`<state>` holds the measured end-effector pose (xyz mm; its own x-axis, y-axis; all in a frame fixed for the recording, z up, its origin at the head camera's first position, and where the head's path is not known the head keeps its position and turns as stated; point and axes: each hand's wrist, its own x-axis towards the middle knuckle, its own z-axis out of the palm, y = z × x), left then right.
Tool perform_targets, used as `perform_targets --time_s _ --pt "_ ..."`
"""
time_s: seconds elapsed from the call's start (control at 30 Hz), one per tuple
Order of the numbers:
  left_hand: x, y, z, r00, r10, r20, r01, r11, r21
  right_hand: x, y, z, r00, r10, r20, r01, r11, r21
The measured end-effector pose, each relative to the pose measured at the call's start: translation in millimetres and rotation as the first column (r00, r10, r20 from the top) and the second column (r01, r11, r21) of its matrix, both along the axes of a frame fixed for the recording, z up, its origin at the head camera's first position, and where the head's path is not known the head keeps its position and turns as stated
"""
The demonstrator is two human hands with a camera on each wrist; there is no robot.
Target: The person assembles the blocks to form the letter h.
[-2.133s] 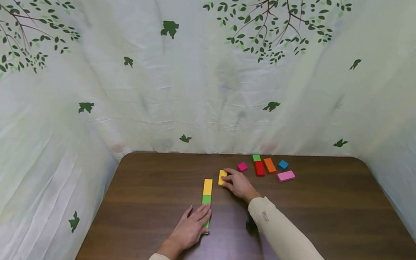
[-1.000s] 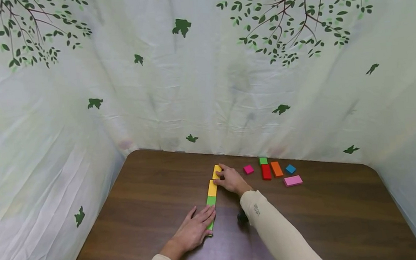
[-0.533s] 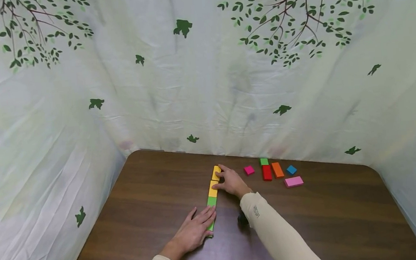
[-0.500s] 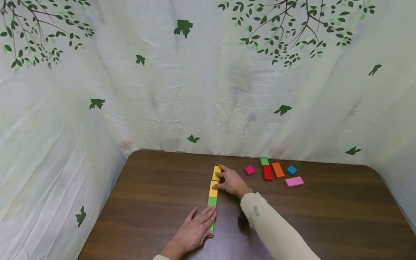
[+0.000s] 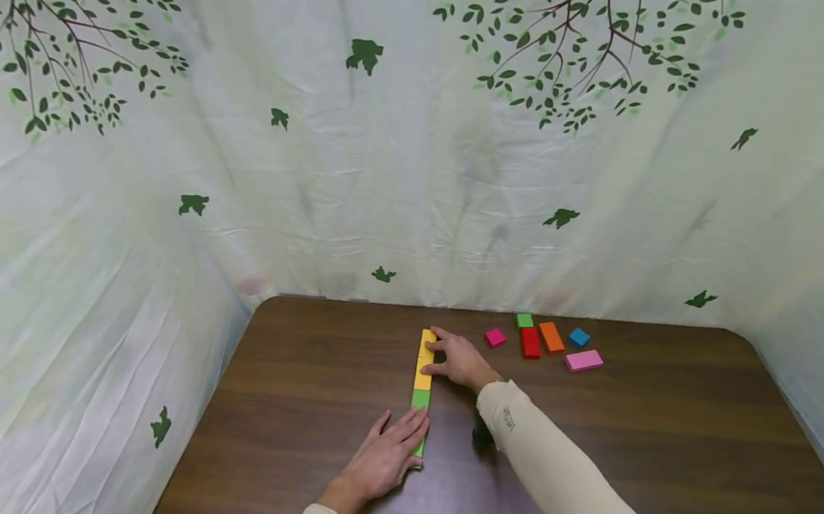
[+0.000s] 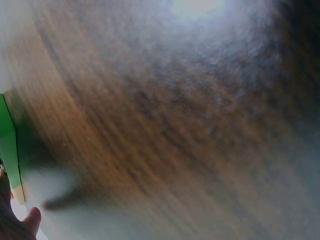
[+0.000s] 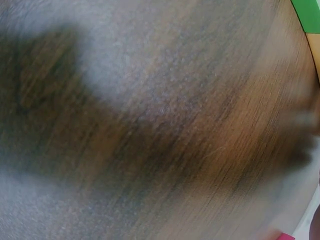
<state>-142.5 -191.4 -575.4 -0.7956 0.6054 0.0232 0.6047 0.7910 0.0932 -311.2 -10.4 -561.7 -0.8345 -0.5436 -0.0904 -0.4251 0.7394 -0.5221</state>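
A straight row of flat blocks runs away from me on the table in the head view. At its far end is a yellow block (image 5: 427, 342), and a second yellow block (image 5: 420, 378) lies end to end with it. Nearer come green blocks (image 5: 420, 398), partly covered by my left hand (image 5: 381, 460), which rests across them with its fingers extended. My right hand (image 5: 461, 361) grips the far yellow block from the right, index finger at its far end and thumb low beside the second yellow one. The left wrist view catches a green block (image 6: 8, 145) at its edge.
Right of the row, towards the back of the brown table (image 5: 287, 434), lie a magenta block (image 5: 494, 337), a small green block (image 5: 525, 320) touching a red one (image 5: 530, 343), an orange block (image 5: 551, 338), a blue one (image 5: 579, 337) and a pink one (image 5: 583, 361). A printed curtain (image 5: 300, 177) hangs behind.
My right hand has brought the far yellow block leftward to the row's end, and the thin gap between the two yellow blocks has closed. The left hand stays on the green blocks.
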Motion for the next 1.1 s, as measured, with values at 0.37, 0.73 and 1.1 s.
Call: perform_targets --time_s 0.37,0.73,1.1 --pt "-1.1 0.9 0.9 1.0 0.018 0.018 -0.018 1.0 -0.006 0.0 1.2 -1.3 0.999 0.03 -0.044 -0.031 0.999 -0.012" --pt "-0.4 1.9 1.8 1.0 -0.008 -0.012 0.008 1.0 0.013 2.4 1.7 -2.3 0.998 0.021 -0.052 -0.021 1.0 0.0" --pt "-1.1 2.6 1.6 1.0 -0.009 -0.017 0.01 1.0 0.019 6.5 1.7 0.0 0.995 0.032 -0.09 -0.032 0.999 0.004"
